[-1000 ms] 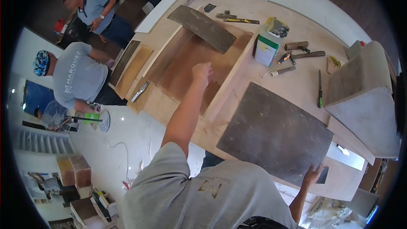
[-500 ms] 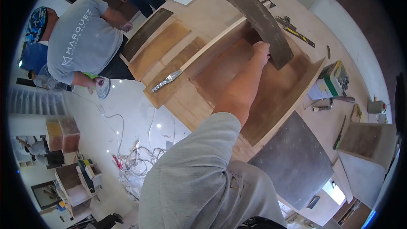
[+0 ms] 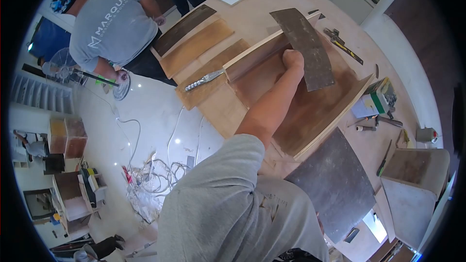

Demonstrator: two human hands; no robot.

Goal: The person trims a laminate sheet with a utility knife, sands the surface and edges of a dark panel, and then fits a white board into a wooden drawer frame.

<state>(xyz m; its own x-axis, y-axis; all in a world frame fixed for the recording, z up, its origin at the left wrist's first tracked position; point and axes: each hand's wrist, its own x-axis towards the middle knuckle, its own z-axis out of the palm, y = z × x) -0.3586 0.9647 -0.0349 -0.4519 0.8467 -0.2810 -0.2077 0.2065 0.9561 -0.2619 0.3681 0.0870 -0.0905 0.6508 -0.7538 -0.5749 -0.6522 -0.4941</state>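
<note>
My left hand (image 3: 293, 60) reaches into an open wooden box (image 3: 330, 136), closed at the left edge of a dark, curved laminate sheet (image 3: 310, 51). Its fingertips are hidden from me. The sheet stands tilted across the box, its top end above the back wall and its lower end over the brown interior. A metal-handled tool (image 3: 206, 80) lies by the box's left corner, over a brown strip (image 3: 238, 51). My right hand is not in view.
A large dark sheet (image 3: 335, 179) lies at the near side. On the right are a yellow-and-black tool (image 3: 347, 51), a can (image 3: 374, 99) and a green-handled tool (image 3: 385, 160). A person in a grey shirt (image 3: 111, 24) stands at left; cables (image 3: 155, 177) lie on the floor.
The dark laminate sheet has turned to a steeper angle, its lower end swinging left. My left hand has shifted slightly left along with it. My view has also shifted.
</note>
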